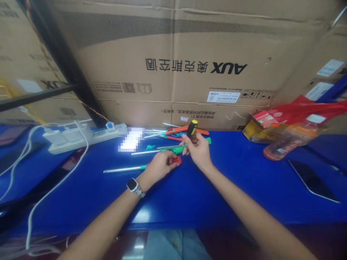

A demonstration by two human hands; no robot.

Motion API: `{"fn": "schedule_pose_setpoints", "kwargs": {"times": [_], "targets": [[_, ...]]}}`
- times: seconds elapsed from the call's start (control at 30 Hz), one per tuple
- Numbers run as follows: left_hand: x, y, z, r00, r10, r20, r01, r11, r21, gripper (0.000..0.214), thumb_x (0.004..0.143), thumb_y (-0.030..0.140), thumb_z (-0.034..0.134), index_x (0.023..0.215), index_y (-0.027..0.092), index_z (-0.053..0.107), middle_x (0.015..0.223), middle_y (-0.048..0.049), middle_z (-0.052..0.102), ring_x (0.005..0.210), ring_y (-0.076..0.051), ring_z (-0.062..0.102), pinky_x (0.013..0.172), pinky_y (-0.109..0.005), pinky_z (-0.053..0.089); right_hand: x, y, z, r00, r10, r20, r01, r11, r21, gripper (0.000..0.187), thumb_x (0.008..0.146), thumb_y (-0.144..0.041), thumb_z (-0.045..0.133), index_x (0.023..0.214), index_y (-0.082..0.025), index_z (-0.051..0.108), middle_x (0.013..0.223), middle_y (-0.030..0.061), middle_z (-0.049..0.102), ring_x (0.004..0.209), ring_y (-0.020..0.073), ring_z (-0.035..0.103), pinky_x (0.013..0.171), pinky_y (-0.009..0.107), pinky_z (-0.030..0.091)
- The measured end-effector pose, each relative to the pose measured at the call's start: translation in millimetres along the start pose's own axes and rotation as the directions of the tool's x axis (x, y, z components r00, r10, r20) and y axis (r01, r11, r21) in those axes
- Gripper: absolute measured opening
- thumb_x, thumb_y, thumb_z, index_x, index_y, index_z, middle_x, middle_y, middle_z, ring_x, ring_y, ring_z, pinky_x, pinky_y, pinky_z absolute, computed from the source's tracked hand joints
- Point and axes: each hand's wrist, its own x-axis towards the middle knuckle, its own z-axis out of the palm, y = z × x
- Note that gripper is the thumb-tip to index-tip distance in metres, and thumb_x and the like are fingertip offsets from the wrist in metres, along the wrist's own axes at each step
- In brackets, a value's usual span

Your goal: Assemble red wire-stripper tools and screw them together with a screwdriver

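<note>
My left hand, with a watch on its wrist, is closed around the handle of a red long-nosed lighter. The lighter's metal tube lies pointing left over the blue table. In my right hand is a small screwdriver with a yellow-and-black handle, butt end up; its shaft is hidden by the fingers. Just beyond both hands lies a green long-nosed lighter. Behind it, several more lighters lie in a heap, an orange one among them. A small green piece rests left of them.
A white power strip with plugs and cables stands at the left. A large cardboard box rises behind the table. On the right are a drink bottle, a red plastic bag and a dark phone.
</note>
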Motion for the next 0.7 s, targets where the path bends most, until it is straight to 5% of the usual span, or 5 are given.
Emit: {"fn": "schedule_pose_setpoints", "kwargs": {"times": [0.13,0.23,0.4,0.57,0.7], "targets": [[-1.3,1.8,2.9,0.999,0.042,-0.011,-0.042,0.998,0.043,0.026,0.088,0.043,0.065,0.089,0.017,0.066,0.071,0.0003,0.058,0.062,-0.015,0.051,0.059,-0.027,0.037,-6.7,-10.1,-32.3,0.999,0.037,0.016,-0.028,0.928,-0.372,0.039,0.086,-0.055,0.060,0.067,-0.022,0.051,0.055,-0.0014,0.062,0.040,0.0133,0.053,0.044,0.026,0.039],[-0.9,7.6,2.8,0.995,0.092,-0.024,-0.090,0.994,0.069,0.026,0.091,0.043,0.062,0.095,0.018,0.067,0.075,-0.0011,0.059,0.070,-0.017,0.054,0.066,-0.029,0.042,-23.4,-8.0,-55.8,0.984,0.176,0.025,-0.088,0.607,-0.790,0.043,0.083,-0.046,0.063,0.052,-0.022,0.043,0.047,-0.0006,0.055,0.048,0.0165,0.054,0.048,0.026,0.030],[25.9,12.1,-20.8,0.958,0.249,-0.141,-0.201,0.937,0.285,0.020,0.097,0.031,0.050,0.101,0.019,0.065,0.101,-0.0079,0.062,0.098,-0.024,0.055,0.089,-0.037,0.044,-40.5,-3.7,-67.4,0.953,0.301,0.020,-0.055,0.238,-0.970,0.039,0.086,-0.046,0.057,0.055,-0.023,0.053,0.060,0.0061,0.064,0.062,0.0233,0.063,0.054,0.028,0.028],[80.1,-3.7,-44.5,0.990,0.113,-0.080,-0.036,0.770,0.637,0.030,0.088,0.019,0.058,0.117,0.015,0.063,0.118,-0.0165,0.062,0.110,-0.034,0.054,0.091,-0.045,0.043,-26.2,-6.2,-62.2,0.967,0.254,0.029,-0.037,0.250,-0.967,0.046,0.088,-0.062,0.052,0.066,-0.023,0.058,0.064,0.0064,0.065,0.063,0.0244,0.063,0.055,0.029,0.028],[106.1,-15.8,-49.5,0.999,0.051,-0.011,-0.030,0.731,0.682,0.030,0.087,0.017,0.057,0.116,0.019,0.065,0.113,-0.0143,0.068,0.109,-0.033,0.059,0.092,-0.045,0.042,7.2,-1.2,-60.8,0.990,0.055,0.132,0.106,0.336,-0.936,0.025,0.093,-0.046,0.054,0.089,-0.023,0.061,0.089,0.0047,0.067,0.079,0.0213,0.064,0.059,0.028,0.033]]}}
